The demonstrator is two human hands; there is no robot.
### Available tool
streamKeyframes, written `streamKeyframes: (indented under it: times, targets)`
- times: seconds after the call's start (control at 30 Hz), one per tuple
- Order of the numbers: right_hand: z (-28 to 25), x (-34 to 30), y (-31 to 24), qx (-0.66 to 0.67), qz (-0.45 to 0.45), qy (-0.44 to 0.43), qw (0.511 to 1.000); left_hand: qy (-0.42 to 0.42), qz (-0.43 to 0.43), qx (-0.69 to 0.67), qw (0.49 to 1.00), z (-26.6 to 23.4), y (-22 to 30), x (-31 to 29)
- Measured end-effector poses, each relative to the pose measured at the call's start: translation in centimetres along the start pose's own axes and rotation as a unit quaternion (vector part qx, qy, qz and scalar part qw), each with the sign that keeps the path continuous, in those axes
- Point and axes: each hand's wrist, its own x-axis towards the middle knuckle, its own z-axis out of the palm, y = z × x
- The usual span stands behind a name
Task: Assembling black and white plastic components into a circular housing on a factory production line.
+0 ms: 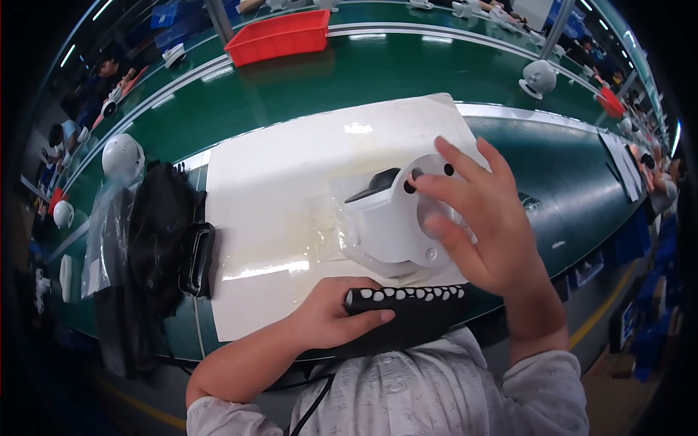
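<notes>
My left hand [336, 311] is closed on a black sheet [407, 309] with pale round spots along its top edge, held at the near edge of the board. Over the white housing [389, 225] hovers my right hand [488, 225], its fingers spread. One fingertip touches the housing's round base, by a black round pad [409, 187]; a second black pad [448, 169] sits farther along the base's rim. The housing lies on its side, with a dark part [374, 185] at its far left. Clear plastic film [349, 243] lies under and around it.
A white board [269, 174] covers part of the green bench. To the left lie a black bag [156, 225], clear plastic bags [109, 232] and a white rounded device [123, 158]. Beyond are a red bin [280, 38] and another white device [539, 78]. Other people work farther off.
</notes>
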Motion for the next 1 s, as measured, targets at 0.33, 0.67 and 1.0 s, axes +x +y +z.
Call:
streamKeyframes:
  times: [0.33, 0.67, 1.0]
  targets:
    - [1.4, -3.5, 0.1, 0.186, 0.118, -0.002, 0.975, 0.017, 0.027, -0.002, 0.999, 0.6, -0.3, 0.6]
    - [2.4, -4.4, 0.3, 0.149, 0.121, 0.023, 0.981, 0.005, 0.016, 0.006, 1.000, 0.5, -0.4, 0.6]
    - [4.2, -7.0, 0.5, -0.077, 0.002, 0.181, 0.981, 0.003, 0.028, 0.005, 1.000, 0.3, -0.4, 0.8]
